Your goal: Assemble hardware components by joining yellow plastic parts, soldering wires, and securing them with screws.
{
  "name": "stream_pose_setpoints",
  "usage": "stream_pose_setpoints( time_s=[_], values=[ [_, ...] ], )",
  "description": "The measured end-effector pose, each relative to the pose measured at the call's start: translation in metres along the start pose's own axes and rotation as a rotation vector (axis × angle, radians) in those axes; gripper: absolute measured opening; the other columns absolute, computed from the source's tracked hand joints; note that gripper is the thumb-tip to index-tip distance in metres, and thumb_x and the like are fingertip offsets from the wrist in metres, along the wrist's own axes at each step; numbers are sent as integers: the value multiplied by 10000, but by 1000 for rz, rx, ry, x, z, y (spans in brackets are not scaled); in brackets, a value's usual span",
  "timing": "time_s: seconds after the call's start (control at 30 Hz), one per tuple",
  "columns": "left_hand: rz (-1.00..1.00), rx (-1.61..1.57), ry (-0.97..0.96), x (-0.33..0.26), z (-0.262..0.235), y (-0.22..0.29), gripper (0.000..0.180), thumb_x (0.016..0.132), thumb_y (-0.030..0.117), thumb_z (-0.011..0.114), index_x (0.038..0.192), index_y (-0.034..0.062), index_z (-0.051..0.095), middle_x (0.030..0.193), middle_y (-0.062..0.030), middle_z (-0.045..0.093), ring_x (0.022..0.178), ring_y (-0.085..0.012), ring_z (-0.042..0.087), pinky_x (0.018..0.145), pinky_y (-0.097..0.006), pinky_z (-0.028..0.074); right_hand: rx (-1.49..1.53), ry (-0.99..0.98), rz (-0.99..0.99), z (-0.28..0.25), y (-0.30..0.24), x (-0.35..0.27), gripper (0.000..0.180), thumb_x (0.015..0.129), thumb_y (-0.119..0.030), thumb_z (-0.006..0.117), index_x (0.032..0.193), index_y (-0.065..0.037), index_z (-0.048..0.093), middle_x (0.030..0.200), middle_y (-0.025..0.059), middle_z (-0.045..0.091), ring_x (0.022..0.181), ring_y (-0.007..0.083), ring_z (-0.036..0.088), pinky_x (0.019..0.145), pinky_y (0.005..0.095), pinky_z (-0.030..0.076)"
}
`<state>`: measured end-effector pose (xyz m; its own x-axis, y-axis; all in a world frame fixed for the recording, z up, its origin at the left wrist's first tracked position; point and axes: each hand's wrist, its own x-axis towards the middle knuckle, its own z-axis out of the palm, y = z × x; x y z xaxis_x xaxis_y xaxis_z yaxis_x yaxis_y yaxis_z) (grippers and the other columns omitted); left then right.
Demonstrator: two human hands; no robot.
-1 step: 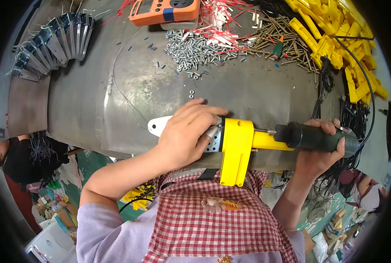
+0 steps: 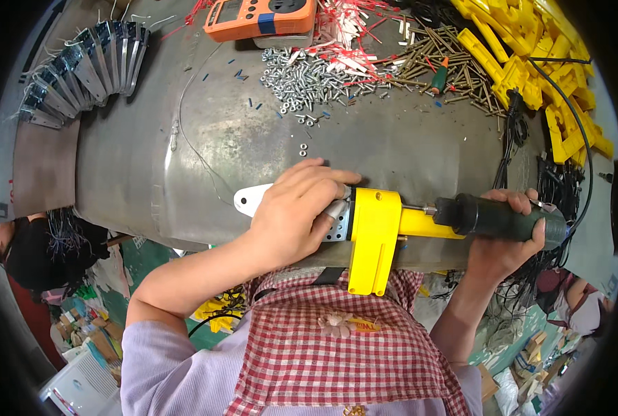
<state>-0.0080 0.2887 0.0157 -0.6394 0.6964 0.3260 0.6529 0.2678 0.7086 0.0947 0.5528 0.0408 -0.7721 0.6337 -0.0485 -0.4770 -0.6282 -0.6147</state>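
Note:
My left hand point(image 2: 298, 211) is closed over a metal bracket. At its left pokes out a white rounded end point(image 2: 251, 200) with a hole, and beneath my thumb shows a silver perforated plate point(image 2: 338, 229). Against the plate's right side sits a yellow plastic housing point(image 2: 376, 243), its lower part over the table's near edge. My right hand point(image 2: 513, 239) grips a dark electric screwdriver point(image 2: 492, 216), held level and pointing left. Its metal bit point(image 2: 417, 207) reaches the housing's right side; the tip is hidden. My left palm hides much of the bracket.
Beyond my hands lie a pile of screws point(image 2: 298, 76), long brass-coloured screws point(image 2: 454, 62), and two nuts point(image 2: 303, 149). An orange meter point(image 2: 260, 17) stands at the back. Yellow parts point(image 2: 524, 55) and black cables point(image 2: 558, 187) crowd the right; metal plates point(image 2: 90, 69) line the far left.

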Motion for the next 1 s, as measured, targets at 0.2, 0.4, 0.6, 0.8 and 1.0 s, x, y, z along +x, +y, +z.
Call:
stream_pose_setpoints(
  time_s=[0.2, 0.4, 0.6, 0.8, 1.0],
  values=[
    [-23, -35, 26, 1, 4, 3, 229, 659, -60, 614, 842, 23, 504, 1059, -125, 645, 937, -315, 608, 855, -416, 462, 42, -30, -25, 3, -2, 2, 363, 838, -283, 549, 1126, -92, 436, 844, -11, 488, 865, 129, 497, 902, 357, 398],
    [-123, -79, -140, -7, -13, -1, 550, 748, 156, 687, 1214, 40, 419, 1165, -136, 616, 1025, -343, 583, 882, -388, 437, 50, -58, 47, -5, -28, -9, 422, 836, -279, 542, 1191, -80, 430, 854, 4, 460, 865, 136, 470, 901, 348, 370],
    [60, 47, -71, -10, -7, -11, 735, 602, 228, 798, 1200, -7, 440, 1086, -169, 584, 974, -379, 550, 867, -451, 431, 72, -15, 36, -3, -19, -22, 420, 828, -285, 545, 1184, -79, 456, 852, 7, 460, 850, 134, 465, 889, 352, 367],
    [33, 107, -135, -11, -8, -3, 781, 652, 277, 781, 1248, 8, 354, 1183, -160, 556, 1028, -385, 527, 898, -453, 408, 170, -60, 14, -10, -14, -24, 413, 817, -280, 568, 1165, -83, 464, 829, -10, 475, 829, 126, 470, 893, 346, 366],
    [80, 66, -161, -9, -7, -7, 821, 693, 287, 777, 1299, 27, 287, 1262, -134, 559, 1048, -402, 509, 922, -463, 389, 150, -36, -41, -15, -11, -29, 387, 819, -285, 581, 1130, -83, 472, 803, -23, 486, 804, 120, 472, 922, 357, 357]
  ],
)
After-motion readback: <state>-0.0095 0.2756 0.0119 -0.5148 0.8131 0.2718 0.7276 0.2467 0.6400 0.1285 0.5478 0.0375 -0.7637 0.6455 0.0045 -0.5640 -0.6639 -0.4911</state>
